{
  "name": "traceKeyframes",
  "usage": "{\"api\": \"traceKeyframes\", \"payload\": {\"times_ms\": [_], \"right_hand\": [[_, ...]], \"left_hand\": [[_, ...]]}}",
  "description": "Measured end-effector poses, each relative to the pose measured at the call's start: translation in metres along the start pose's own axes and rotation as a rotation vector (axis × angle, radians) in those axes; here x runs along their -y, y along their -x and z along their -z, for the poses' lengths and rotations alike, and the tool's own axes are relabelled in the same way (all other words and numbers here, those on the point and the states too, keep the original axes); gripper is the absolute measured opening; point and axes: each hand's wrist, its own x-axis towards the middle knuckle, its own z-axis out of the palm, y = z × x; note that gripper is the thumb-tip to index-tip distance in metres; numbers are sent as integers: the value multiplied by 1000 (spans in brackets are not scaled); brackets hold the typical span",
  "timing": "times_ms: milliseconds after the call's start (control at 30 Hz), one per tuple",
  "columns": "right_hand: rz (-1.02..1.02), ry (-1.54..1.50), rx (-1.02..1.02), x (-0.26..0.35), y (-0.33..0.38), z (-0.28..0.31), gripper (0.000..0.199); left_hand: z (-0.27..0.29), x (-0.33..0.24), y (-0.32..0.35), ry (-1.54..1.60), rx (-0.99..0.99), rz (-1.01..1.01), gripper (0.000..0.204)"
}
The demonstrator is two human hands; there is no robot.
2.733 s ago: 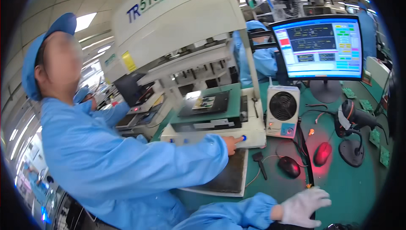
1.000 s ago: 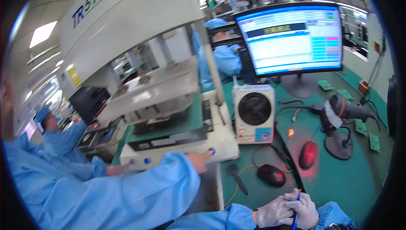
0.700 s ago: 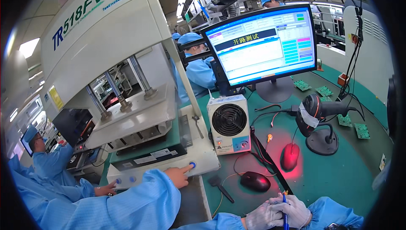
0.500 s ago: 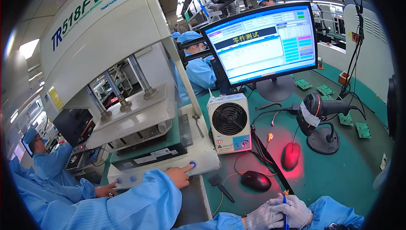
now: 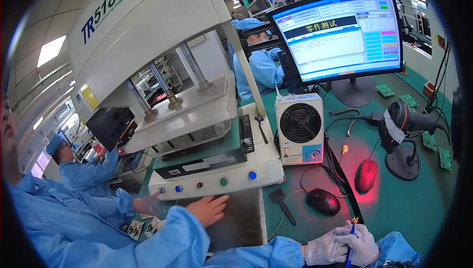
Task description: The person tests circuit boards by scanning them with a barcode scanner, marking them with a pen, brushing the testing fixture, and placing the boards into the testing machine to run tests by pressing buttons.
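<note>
My left hand (image 5: 322, 250), in a white glove, is closed and rests against my right hand (image 5: 363, 246) at the lower right. The gloved right hand is closed on a blue pen (image 5: 350, 248), which points upward. A small orange-tan bit shows by the pen's upper end; what it is, I cannot make out. What the left fingers hold, if anything, is hidden. Just beyond my hands lie a dark mouse (image 5: 323, 202), a red-lit mouse (image 5: 366, 176) and a black brush (image 5: 283, 206).
At left stands a press-type test machine (image 5: 217, 181) with buttons along its front. A co-worker's bare hand (image 5: 209, 211) hovers before it; the other (image 5: 148, 204) is by the left button. A fan unit (image 5: 299, 129), monitor (image 5: 340, 36), handheld scanner (image 5: 401, 125) and green circuit boards (image 5: 409, 101) stand or lie beyond.
The view has turned, shifting the scene rightward. The co-worker's nearer hand has come off the blue button at the machine's right. My hands stay together with the pen.
</note>
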Motion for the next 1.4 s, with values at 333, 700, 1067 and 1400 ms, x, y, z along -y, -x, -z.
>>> {"api": "traceKeyframes", "payload": {"times_ms": [333, 700, 1067, 1400], "right_hand": [[-472, -662, 21, -2, 4, -11, 28], [-51, -48, 21, -2, -4, 2, 53], [-67, -44, 51, 0, -6, 4, 53], [27, 88, 37, -11, -8, -2, 57]], "left_hand": [[47, 102, -42, 627, 118, -80, 36], [35, 88, -36, 429, 231, -158, 31], [36, 90, -38, -312, 248, -191, 26], [23, 74, -30, -388, 105, -122, 24]]}}
